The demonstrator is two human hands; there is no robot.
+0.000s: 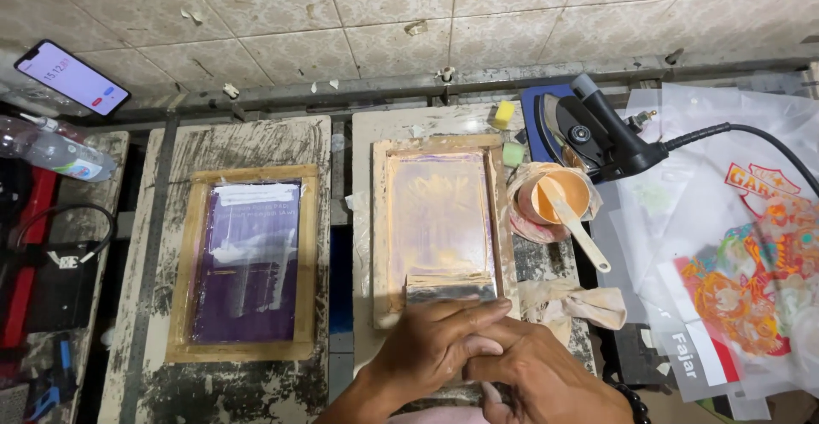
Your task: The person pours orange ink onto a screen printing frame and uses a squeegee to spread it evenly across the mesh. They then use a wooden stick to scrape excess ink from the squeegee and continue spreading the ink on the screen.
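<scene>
Both my hands grip a squeegee (pixel 450 290) with a pale metal blade at the near end of a wooden-framed printing screen (pixel 437 222). My left hand (pixel 431 345) lies over the handle from the left; my right hand (pixel 533 373) clasps it from the right, fingers overlapping. The screen mesh shows a pale orange-violet film of ink. A second wooden-framed screen (pixel 247 262) with a purple mesh and white tape rests on the board to the left, untouched.
A cup of orange ink (pixel 554 195) with a white spatula (pixel 580 228) stands right of the screen, beside a rag (pixel 576 300). A dark blue iron (pixel 589 130) with a cable, printed transfer sheets (pixel 751 262), a yellow sponge (pixel 503 114), a phone (pixel 72 77) and a bottle (pixel 51 153) surround the boards.
</scene>
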